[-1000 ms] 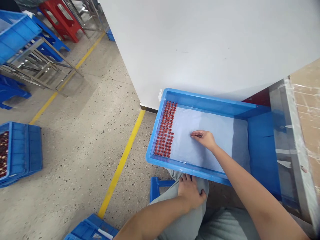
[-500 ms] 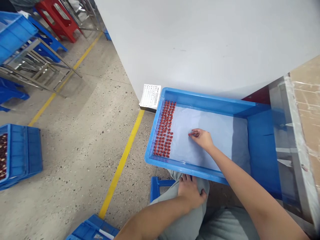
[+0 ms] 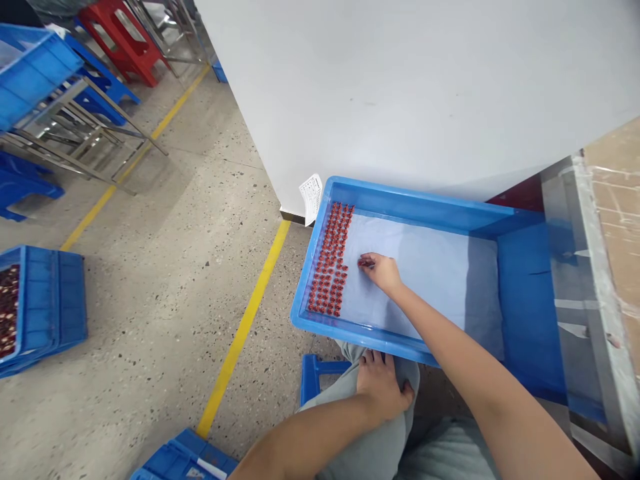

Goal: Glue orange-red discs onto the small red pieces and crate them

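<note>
A shallow blue tray (image 3: 400, 197) lined with a pale sheet (image 3: 430, 267) rests in front of me. Rows of several small red parts (image 3: 330, 260) fill its left side. My right hand (image 3: 381, 271) reaches into the tray, fingers pinched on a small red part just right of the rows. My left hand (image 3: 383, 383) lies flat on my knee, fingers spread, holding nothing.
A white wall (image 3: 425, 87) rises behind the tray, and a printed paper (image 3: 311, 195) sticks out at the tray's far left corner. Blue crates (image 3: 45, 307) sit on the floor at left, a yellow floor line (image 3: 245, 320) runs past, and a metal rack (image 3: 75, 127) stands far left.
My right hand has slid left across the sheet toward the rows of red parts, still pinching the small part. The left hand stayed on my knee.
</note>
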A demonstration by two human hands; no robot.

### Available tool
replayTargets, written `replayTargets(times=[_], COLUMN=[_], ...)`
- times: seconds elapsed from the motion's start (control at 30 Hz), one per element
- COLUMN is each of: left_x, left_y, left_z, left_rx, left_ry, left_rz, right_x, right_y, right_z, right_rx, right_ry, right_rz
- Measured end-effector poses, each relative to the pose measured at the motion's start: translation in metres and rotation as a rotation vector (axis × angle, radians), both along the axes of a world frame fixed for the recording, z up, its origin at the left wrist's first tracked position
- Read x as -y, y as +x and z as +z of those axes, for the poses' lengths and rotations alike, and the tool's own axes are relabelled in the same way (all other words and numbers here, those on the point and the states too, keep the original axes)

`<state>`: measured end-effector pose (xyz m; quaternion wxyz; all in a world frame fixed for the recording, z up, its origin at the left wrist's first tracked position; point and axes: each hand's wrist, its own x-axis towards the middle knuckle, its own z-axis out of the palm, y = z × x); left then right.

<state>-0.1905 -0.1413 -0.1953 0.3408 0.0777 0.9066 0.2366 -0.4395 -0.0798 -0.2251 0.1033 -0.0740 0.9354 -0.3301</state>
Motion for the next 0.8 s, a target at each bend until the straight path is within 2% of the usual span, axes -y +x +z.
replayTargets(times=[0.27, 0.47, 0.8], left_x=[0.0, 0.002, 0.001], left_y=[0.0, -0.003, 0.001], left_z=[-0.002, 0.003, -0.005], left_rx=[-0.013, 0.015, -0.007], left_ry=[-0.005, -0.016, 0.022], left_rz=[0.022, -0.026, 0.019], right_x=[0.026, 0.031, 0.036], right_y=[-0.01, -0.011, -0.009], right_z=[-0.005, -0.003, 0.001], right_rx=[-0.005, -0.006, 0.006], right_ry=[-0.021, 0.01, -0.018], right_rz=[0.056, 0.068, 0.073])
